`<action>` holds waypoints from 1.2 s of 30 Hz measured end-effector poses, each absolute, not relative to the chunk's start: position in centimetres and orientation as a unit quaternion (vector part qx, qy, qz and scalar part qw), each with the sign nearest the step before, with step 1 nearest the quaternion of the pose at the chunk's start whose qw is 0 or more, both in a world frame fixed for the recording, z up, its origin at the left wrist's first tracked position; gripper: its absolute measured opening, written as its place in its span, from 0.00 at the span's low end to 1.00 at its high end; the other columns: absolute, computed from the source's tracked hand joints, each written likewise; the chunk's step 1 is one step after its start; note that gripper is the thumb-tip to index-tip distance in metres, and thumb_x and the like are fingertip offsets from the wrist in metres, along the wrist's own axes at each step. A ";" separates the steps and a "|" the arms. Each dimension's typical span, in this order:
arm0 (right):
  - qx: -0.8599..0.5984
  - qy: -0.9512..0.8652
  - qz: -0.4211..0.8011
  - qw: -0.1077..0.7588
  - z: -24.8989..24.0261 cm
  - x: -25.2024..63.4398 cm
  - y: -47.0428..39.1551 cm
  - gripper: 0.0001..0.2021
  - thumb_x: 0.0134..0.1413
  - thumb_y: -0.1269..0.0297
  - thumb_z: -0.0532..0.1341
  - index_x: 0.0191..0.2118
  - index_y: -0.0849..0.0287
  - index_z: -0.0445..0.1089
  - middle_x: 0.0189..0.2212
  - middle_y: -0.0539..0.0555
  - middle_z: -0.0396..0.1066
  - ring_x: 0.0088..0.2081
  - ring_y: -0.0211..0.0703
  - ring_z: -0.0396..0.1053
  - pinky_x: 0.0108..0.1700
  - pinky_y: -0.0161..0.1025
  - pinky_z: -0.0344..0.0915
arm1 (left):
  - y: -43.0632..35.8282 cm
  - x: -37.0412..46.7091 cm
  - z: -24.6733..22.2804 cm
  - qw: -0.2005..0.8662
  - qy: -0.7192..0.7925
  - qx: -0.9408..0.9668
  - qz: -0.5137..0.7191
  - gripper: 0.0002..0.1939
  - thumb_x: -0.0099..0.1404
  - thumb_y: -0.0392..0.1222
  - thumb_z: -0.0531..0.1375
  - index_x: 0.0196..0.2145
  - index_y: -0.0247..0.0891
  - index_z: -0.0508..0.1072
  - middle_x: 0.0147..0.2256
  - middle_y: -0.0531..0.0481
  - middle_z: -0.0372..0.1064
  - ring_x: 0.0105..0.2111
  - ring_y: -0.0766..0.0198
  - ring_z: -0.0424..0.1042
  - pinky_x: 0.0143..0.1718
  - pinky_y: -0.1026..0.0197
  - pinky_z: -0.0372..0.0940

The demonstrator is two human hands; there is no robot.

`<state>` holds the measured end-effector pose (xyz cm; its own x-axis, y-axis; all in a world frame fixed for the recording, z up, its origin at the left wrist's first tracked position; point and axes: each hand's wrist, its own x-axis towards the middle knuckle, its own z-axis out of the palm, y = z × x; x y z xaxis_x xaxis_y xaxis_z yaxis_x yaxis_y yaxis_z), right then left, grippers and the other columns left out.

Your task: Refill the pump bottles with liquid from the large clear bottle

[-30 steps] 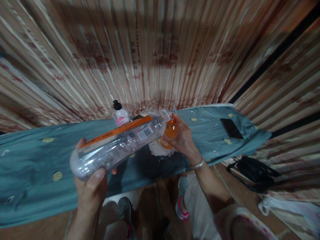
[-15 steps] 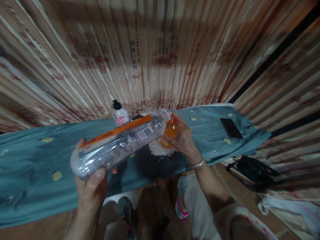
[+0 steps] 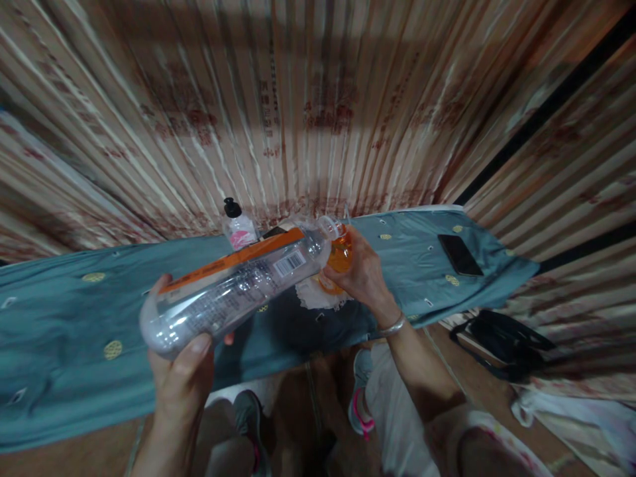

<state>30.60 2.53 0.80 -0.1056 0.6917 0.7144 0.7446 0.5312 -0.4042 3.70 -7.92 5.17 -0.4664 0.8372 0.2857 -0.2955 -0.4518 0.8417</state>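
Gripped by the left hand (image 3: 181, 377), the clear bottle (image 3: 238, 285), with seemingly little left inside, tilts over the teal cloth (image 3: 410, 262), mouth at the orange container (image 3: 340, 256) which the right hand (image 3: 365, 271) clasps.

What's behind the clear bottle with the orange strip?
A black-topped bottle and part of a dark item show past the clear bottle; it covers their lower parts, leaving the item unclear.

The left hand (image 3: 181, 372) is held over the near edge of the table (image 3: 54, 318), with fingers (image 3: 161, 283) curled and thumb (image 3: 197, 346) extended. Farther in, the right hand (image 3: 364, 270) is curled; its forearm (image 3: 422, 371) is stretched diagonally across that edge.
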 end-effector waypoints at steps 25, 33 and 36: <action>-0.486 -0.745 -0.028 0.456 0.9 30.5 2.5 0.37 0.54 0.60 0.69 0.66 0.55 0.56 0.55 0.64 0.76 0.52 0.62 0.77 0.54 0.58 0.76 | -8.0 3.8 5.3 0.366 0.386 0.370 0.762 0.42 0.39 0.41 0.78 0.55 0.46 0.80 0.45 0.45 0.75 0.24 0.62 0.72 0.15 0.60 0.70; -0.489 -0.743 -0.032 0.457 0.9 30.6 2.5 0.37 0.54 0.59 0.70 0.67 0.55 0.56 0.53 0.64 0.77 0.51 0.62 0.78 0.53 0.58 0.77 | -7.8 3.9 5.1 0.352 0.374 0.388 0.766 0.42 0.41 0.43 0.78 0.56 0.45 0.79 0.45 0.45 0.74 0.25 0.64 0.70 0.17 0.63 0.67; -0.486 -0.744 -0.035 0.457 1.0 30.5 2.5 0.37 0.53 0.60 0.70 0.66 0.57 0.57 0.52 0.64 0.78 0.50 0.62 0.78 0.52 0.58 0.77 | -7.8 3.8 5.1 0.352 0.376 0.383 0.767 0.44 0.40 0.44 0.78 0.58 0.44 0.78 0.46 0.44 0.74 0.26 0.63 0.71 0.17 0.63 0.67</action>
<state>30.52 2.49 0.97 -0.1087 0.6912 0.7144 0.7553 0.5246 -0.3927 3.81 -7.81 5.05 -0.4586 0.8279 0.3228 -0.2526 -0.4697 0.8459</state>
